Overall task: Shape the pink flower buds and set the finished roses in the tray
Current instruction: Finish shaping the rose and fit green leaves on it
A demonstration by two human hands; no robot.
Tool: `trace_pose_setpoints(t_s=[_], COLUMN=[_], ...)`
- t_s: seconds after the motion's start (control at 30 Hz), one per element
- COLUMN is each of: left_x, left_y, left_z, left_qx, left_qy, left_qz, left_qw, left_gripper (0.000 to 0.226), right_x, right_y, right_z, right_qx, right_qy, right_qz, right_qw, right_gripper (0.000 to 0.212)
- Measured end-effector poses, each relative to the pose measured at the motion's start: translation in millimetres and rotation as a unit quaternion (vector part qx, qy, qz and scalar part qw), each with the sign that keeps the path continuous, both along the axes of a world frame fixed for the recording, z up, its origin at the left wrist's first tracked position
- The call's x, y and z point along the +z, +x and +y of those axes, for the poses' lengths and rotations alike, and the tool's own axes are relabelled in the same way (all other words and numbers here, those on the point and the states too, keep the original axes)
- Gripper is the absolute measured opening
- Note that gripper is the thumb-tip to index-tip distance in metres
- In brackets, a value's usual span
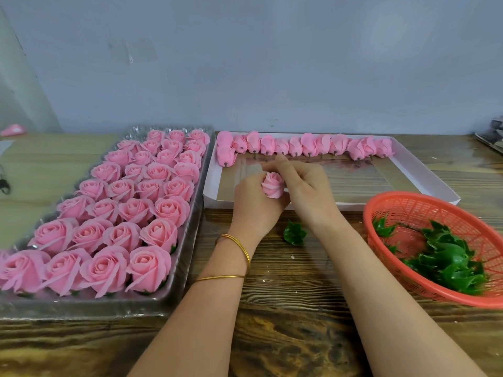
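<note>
Wooden table (pixel 285 289): left hand (pixel 253 202) cups bud (pixel 273 184), right hand (pixel 304 186) fingers (pixel 275 165) pinching its petals; best opened gently, evenly, before tray (pixel 187 240).

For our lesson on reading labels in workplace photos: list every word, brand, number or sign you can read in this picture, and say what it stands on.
None: no readable text shows anywhere.
Clear tray of roses: no label.
White box holding the buds: plain.
Orange basket: no marking.
Dark object at the right edge: too blurred and cut off to tell whether it bears print.
</note>
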State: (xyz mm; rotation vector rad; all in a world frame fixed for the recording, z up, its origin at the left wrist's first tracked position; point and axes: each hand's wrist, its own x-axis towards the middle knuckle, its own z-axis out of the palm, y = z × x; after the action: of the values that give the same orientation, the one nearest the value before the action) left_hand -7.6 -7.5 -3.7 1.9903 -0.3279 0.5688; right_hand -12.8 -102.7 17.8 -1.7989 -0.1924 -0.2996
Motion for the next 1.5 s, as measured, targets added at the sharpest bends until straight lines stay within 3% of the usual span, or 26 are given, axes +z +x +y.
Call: trace_pose_setpoints(t_s=[0.1, 0.23, 0.5, 0.7, 0.97, 1.13, 1.27, 1.37, 1.5], left_x=[-0.8, -5.1, -7.1, -7.1, -6.9, -5.3, -3.1, -2.6, -4.3], left_y=[-0.6, -0.1, -1.1, -0.4, -0.1, -1.0, -0.8, -3.8, -2.2], left_z=[-1.7, -0.1, -0.3, -0.3, -0.7, 1.3, 1.0, -2.0, -2.6], left_qx=[0.026, 0.062, 0.091, 0.093, 0.094, 0.086, 0.083, 0.073, 0.075], left_qy=[0.021, 0.068, 0.129, 0.091, 0.083, 0.098, 0.071, 0.030, -0.056], left_qz=[-0.011, 0.010, -0.022, -0.018, 0.001, -0.014, -0.022, -0.025, 0.000], left_qw=[0.999, 0.996, 0.987, 0.991, 0.992, 0.991, 0.994, 0.997, 0.996], left_gripper=[0.020, 0.037, 0.014, 0.039, 0.017, 0.023, 0.034, 0.028, 0.025], right_x=[-2.8, -6.7, -16.0, -15.5, -14.7, -13.5, -15.2, -17.3, -17.4], right_y=[-0.6, 0.2, 2.5, 2.0, -0.4, -3.0, -2.6, -0.3, 0.7], right_z=[3.8, 7.7, 13.0, 12.8, 11.5, 13.4, 12.9, 11.3, 8.4], right_qx=[0.001, -0.016, -0.034, -0.011, 0.030, 0.039, 0.044, 0.043, 0.051], right_qy=[-0.042, -0.084, -0.170, -0.182, -0.194, -0.208, -0.197, -0.182, -0.168], right_qz=[-0.034, -0.051, -0.074, -0.084, -0.074, -0.039, -0.032, -0.017, 0.000], right_qw=[0.999, 0.995, 0.982, 0.980, 0.978, 0.977, 0.979, 0.982, 0.985], right_gripper=[0.048, 0.045, 0.034, 0.035, 0.036, 0.061, 0.057, 0.050, 0.058])
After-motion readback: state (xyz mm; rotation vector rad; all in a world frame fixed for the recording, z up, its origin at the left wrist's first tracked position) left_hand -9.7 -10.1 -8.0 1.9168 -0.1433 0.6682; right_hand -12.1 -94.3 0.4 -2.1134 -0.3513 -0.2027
